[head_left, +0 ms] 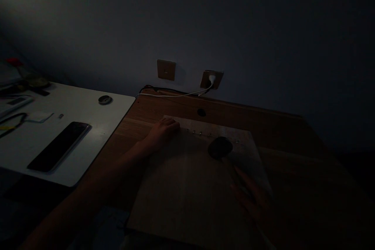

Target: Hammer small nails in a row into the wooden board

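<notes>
A pale wooden board [175, 187] lies before me on the brown wooden table. Several small upright nails [200, 133] stand in a row near its far edge. My left hand [164, 133] is at the board's far left corner, fingers curled and pressed against it. In my right hand [253, 197] is a mallet [220, 147] with a dark rounded head, its handle running down into the closed fingers. The mallet head is over the board, just nearer to me than the nails; contact cannot be made out. Deep shadow hides much of the right hand.
On the left, a white table [79, 97] carries a phone [60, 146], a small round tin [104, 100] and cables. A white plug [212, 79] sits in the wall socket, its cable [170, 95] trailing along the brown table's [287, 136] back edge.
</notes>
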Tool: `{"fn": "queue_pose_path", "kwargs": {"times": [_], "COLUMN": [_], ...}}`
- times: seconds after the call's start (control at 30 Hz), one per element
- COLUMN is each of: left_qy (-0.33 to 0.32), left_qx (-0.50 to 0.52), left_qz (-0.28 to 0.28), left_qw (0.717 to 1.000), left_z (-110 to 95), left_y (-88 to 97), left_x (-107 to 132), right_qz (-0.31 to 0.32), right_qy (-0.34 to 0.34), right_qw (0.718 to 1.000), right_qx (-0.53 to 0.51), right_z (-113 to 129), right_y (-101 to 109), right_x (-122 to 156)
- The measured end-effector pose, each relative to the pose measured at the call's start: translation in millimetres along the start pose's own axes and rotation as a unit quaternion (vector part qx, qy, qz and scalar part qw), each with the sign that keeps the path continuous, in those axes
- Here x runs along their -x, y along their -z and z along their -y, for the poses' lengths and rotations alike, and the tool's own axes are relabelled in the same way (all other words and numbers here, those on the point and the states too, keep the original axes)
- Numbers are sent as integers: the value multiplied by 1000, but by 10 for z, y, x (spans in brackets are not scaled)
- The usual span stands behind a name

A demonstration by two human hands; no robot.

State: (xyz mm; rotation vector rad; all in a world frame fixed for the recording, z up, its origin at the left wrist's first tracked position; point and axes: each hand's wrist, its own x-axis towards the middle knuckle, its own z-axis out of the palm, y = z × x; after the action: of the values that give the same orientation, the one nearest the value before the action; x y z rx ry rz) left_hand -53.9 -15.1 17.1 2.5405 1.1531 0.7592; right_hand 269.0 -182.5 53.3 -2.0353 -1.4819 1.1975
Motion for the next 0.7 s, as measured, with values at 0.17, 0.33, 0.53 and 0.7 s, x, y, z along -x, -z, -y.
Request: {"fn": "queue_pose_path", "kwargs": {"times": [0.17, 0.33, 0.53, 0.7], "left_qy": [40, 61, 59, 69], "left_qx": [39, 55, 63, 107], "left_qz": [1, 4, -21, -28], "left_qw": [998, 997, 996, 991], "left_z": [39, 45, 63, 73], "left_y": [-57, -66, -94, -113], "left_x": [-1, -60, -78, -66], "right_qz": [-8, 5, 31, 71], "right_qy": [-7, 13, 30, 62], "right_qw": [1000, 1000, 999, 993], "right_qx": [4, 1, -14, -67], "right_z": [4, 10, 356, 673], "right_y": [-20, -49, -108, -178], "right_x": [16, -25, -136, -290]}}
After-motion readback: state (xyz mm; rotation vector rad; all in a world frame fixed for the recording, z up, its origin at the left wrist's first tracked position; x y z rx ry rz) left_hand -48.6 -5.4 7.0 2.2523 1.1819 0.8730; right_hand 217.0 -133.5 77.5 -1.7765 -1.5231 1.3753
